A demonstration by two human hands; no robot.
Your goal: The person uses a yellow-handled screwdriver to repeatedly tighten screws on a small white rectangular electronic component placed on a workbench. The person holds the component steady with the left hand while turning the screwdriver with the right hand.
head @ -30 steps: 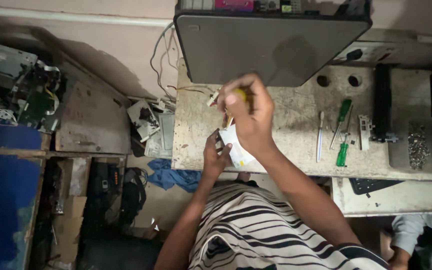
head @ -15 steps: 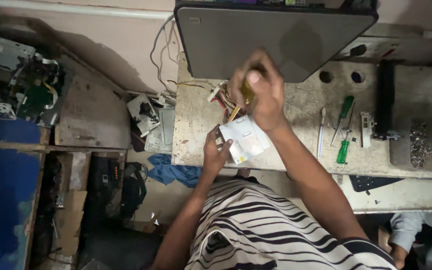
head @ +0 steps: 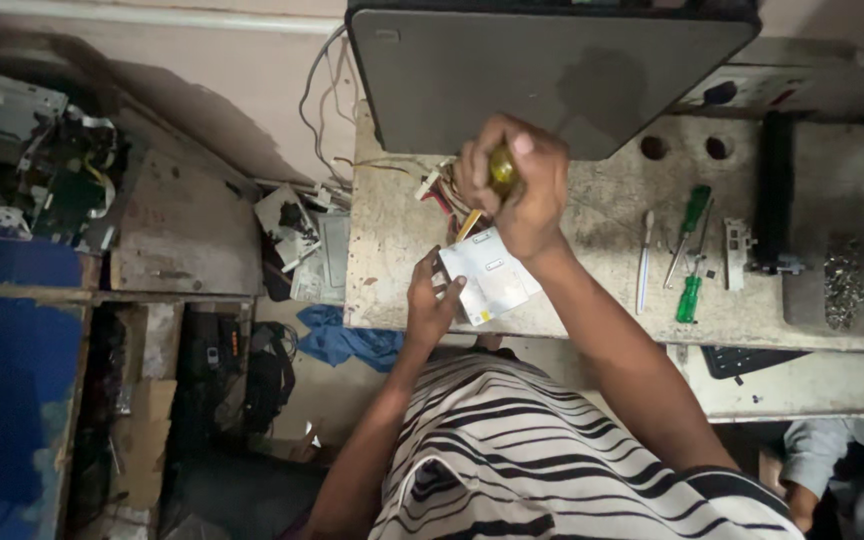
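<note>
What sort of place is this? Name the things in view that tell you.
Probably a small electronics repair bench. A laptop lies closed on the worn worktop, green-handled screwdrivers lie beside a tub of screws, and stripped circuit boards pile up nearby.

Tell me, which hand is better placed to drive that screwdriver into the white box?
Probably the right hand: it already grips the yellow-handled screwdriver above the white box. The left hand is busy steadying the box's edge.
</note>
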